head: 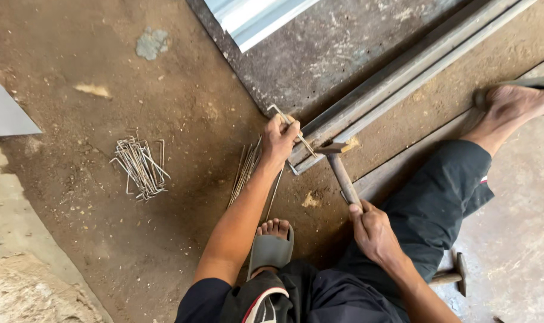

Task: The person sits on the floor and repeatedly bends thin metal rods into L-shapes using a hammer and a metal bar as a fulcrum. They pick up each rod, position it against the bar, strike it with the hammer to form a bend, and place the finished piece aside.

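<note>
Steel wire rod [296, 133], thin and bent at its far end, lies across the angle-iron bar [367, 98] near mid-scene; left hand [278, 139] pinches it there, fingers pressed around the rod. Right hand [372, 230] is wrapped tight on the hammer [337, 162] handle, head poised just beside the rod. Finished bent stirrups [141, 167] sit heaped to the left, well apart. Straight rods [247, 170], unbent, lie just left of the left wrist. Judged: partway through, one piece in work. Second hammer [454, 275] rests near right.
</note>
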